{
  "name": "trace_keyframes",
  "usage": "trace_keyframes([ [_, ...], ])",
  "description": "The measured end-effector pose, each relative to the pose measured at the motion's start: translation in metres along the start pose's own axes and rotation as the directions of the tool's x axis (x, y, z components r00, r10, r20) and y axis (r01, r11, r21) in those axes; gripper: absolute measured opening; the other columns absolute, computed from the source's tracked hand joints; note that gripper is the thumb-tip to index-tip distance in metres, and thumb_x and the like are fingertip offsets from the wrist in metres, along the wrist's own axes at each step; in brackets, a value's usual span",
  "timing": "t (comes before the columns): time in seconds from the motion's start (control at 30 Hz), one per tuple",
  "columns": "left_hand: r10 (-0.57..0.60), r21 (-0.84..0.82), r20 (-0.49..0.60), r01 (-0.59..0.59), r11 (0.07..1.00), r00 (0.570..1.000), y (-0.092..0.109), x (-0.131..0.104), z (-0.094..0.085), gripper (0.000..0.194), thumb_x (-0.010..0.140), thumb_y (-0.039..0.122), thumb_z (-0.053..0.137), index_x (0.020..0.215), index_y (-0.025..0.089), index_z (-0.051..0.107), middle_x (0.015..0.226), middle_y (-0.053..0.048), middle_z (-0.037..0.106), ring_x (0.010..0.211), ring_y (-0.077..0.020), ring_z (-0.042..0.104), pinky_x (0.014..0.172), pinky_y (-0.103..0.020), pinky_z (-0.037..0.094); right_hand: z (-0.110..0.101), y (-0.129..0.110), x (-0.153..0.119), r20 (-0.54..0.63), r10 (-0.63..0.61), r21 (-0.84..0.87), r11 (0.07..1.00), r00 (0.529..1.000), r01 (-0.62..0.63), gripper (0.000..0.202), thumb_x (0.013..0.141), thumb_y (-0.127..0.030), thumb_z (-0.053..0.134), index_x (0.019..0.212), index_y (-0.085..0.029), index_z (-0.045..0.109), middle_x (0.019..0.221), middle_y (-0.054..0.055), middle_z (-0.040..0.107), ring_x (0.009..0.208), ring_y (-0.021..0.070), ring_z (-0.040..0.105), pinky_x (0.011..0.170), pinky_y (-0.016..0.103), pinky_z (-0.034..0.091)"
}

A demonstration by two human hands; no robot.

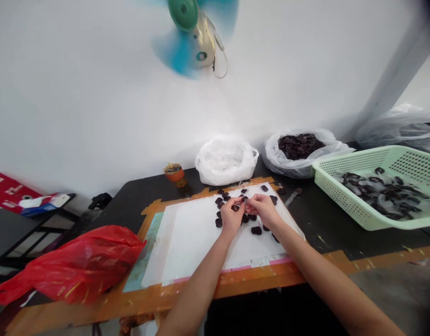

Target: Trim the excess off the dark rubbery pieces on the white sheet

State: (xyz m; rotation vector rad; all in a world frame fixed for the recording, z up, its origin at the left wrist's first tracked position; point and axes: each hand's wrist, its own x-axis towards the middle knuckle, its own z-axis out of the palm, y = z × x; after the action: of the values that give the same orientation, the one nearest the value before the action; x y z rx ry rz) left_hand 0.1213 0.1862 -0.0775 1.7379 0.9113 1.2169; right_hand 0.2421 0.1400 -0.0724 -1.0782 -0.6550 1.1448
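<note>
Both my hands meet over a white sheet [193,238] on the table. My left hand [232,215] is closed, its fingertips pinching a small dark piece [245,199]. From the other side, the fingertips of my right hand [263,208] are pressed together at the same piece. What exactly it is, I cannot make out. Several similar dark, glossy, rounded pieces lie scattered around and under my hands, among them one dark piece [256,230] just below my right hand and another dark piece [218,222] left of my left hand.
A pale green basket [344,201] of bagged dark pieces stands right. Behind are an open bag of dark pieces [300,147], a white bag [222,175] and a small orange-brown jar [174,173]. A red bag [92,261] lies left. A fan [202,39] spins above.
</note>
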Motion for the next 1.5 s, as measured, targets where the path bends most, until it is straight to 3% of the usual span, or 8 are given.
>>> trace_keyframes([
  [0.3, 0.138, 0.140, 0.019, -0.140, 0.980, 0.990, 0.0053, -0.0011, -0.0040, 0.015, 0.079, 0.021, 0.062, 0.092, 0.019, 0.069, 0.091, -0.005, 0.071, 0.082, -0.0179, 0.066, 0.074, -0.028, 0.051, 0.0047, -0.0069, -0.0036, 0.027, -0.072, 0.012, 0.997, 0.997, 0.071, 0.032, 0.065, -0.040, 0.077, 0.070, -0.015, 0.057, 0.062, 0.002, 0.064, 0.054, 0.0103, 0.057, 0.057, 0.023, 0.050],
  [0.53, 0.105, 0.035, 0.086, -0.109, 0.993, 0.991, 0.0050, 0.0006, -0.0061, 0.015, 0.080, 0.022, 0.060, 0.091, 0.017, 0.069, 0.087, -0.005, 0.071, 0.079, -0.0165, 0.066, 0.073, -0.027, 0.051, 0.0043, -0.0068, -0.0042, 0.077, -0.126, 0.041, 0.992, 0.989, 0.123, 0.040, 0.066, -0.043, 0.077, 0.092, -0.018, 0.062, 0.062, -0.003, 0.059, 0.054, 0.0095, 0.054, 0.060, 0.026, 0.053],
  [0.8, 0.137, 0.085, 0.046, -0.141, 0.986, 0.989, 0.0084, -0.0022, -0.0047, 0.014, 0.079, 0.021, 0.059, 0.089, 0.018, 0.068, 0.085, -0.004, 0.070, 0.072, -0.0142, 0.063, 0.068, -0.025, 0.050, 0.0005, -0.0041, -0.0015, 0.113, -0.166, -0.035, 0.985, 0.980, 0.171, 0.035, 0.070, -0.043, 0.074, 0.092, -0.017, 0.065, 0.068, 0.000, 0.062, 0.057, 0.0105, 0.057, 0.058, 0.025, 0.056],
  [1.1, 0.001, -0.039, 0.021, 0.000, 0.999, 1.000, 0.0024, 0.0007, -0.0013, 0.016, 0.076, 0.021, 0.061, 0.090, 0.016, 0.068, 0.085, -0.007, 0.071, 0.078, -0.0172, 0.067, 0.070, -0.026, 0.051, 0.0012, -0.0050, -0.0021, 0.099, -0.254, -0.247, 0.931, 0.962, 0.271, 0.034, 0.074, -0.041, 0.069, 0.098, -0.018, 0.064, 0.057, -0.004, 0.051, 0.050, 0.0103, 0.049, 0.050, 0.026, 0.056],
  [1.37, 0.038, -0.003, 0.064, -0.038, 0.999, 0.997, -0.0009, -0.0006, -0.0016, 0.018, 0.079, 0.027, 0.062, 0.092, 0.016, 0.068, 0.085, -0.006, 0.071, 0.073, -0.0155, 0.064, 0.063, -0.024, 0.049, 0.0005, -0.0040, -0.0010, 0.098, -0.273, -0.247, 0.925, 0.957, 0.289, 0.028, 0.077, -0.037, 0.064, 0.098, -0.018, 0.063, 0.057, -0.005, 0.048, 0.050, 0.0095, 0.048, 0.049, 0.024, 0.056],
  [1.5, 0.027, -0.059, 0.103, -0.021, 0.998, 0.994, 0.0028, 0.0024, -0.0056, 0.020, 0.082, 0.034, 0.060, 0.089, 0.017, 0.069, 0.083, -0.005, 0.069, 0.073, -0.0150, 0.062, 0.063, -0.023, 0.048, -0.0014, -0.0081, -0.0014, 0.118, -0.275, -0.252, 0.921, 0.954, 0.297, 0.025, 0.078, -0.035, 0.063, 0.096, -0.018, 0.061, 0.056, -0.005, 0.047, 0.048, 0.0096, 0.048, 0.047, 0.024, 0.054],
])
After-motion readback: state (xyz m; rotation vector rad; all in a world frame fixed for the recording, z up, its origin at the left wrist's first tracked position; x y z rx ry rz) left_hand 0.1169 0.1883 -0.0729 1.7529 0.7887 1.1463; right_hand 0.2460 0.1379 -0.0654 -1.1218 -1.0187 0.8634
